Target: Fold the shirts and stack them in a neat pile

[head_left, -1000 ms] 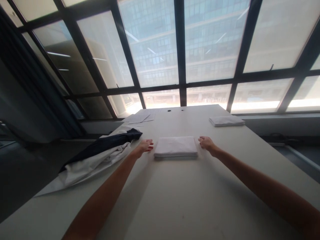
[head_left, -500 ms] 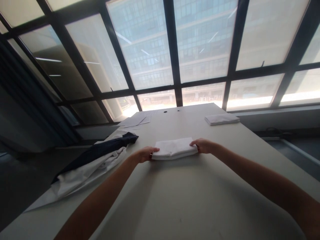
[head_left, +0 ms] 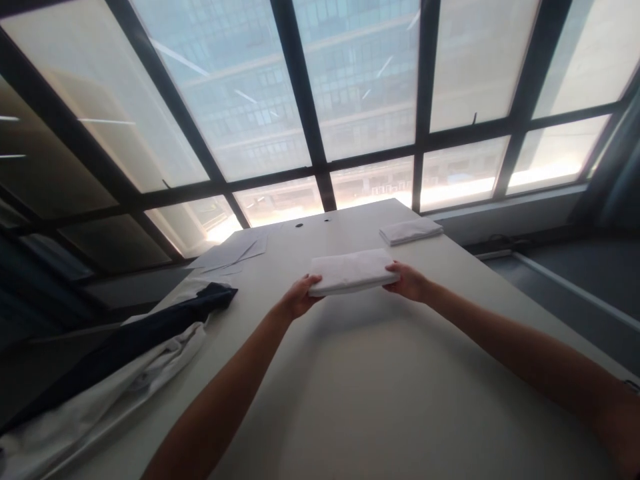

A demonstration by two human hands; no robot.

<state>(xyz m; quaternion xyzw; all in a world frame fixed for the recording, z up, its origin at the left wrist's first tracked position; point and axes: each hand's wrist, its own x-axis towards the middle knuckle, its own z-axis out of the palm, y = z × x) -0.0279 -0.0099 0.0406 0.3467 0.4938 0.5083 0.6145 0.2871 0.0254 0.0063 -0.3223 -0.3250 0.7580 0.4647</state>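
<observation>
A folded white cloth (head_left: pixel 353 270) hangs level above the white table (head_left: pixel 390 387), its shadow falling on the tabletop below. My left hand (head_left: pixel 301 297) grips its left end, thumb on top and fingers underneath. At the right end my right hand (head_left: pixel 406 281) pinches it the same way. Beyond my right hand, a second folded white cloth (head_left: pixel 411 231) lies flat near the table's right edge. What kind of cloth or garment either one is, I cannot tell.
Along the left edge lie a heaped white cloth (head_left: pixel 135 380) and a dark navy cloth (head_left: pixel 150 327). Behind them are sheets of paper (head_left: pixel 230 252). Two round holes show near the far edge, and tall framed windows (head_left: pixel 360 80) stand beyond.
Both hands have raised the folded white cloth off the table and moved it away from me, toward the second folded cloth. My view has turned to the right.
</observation>
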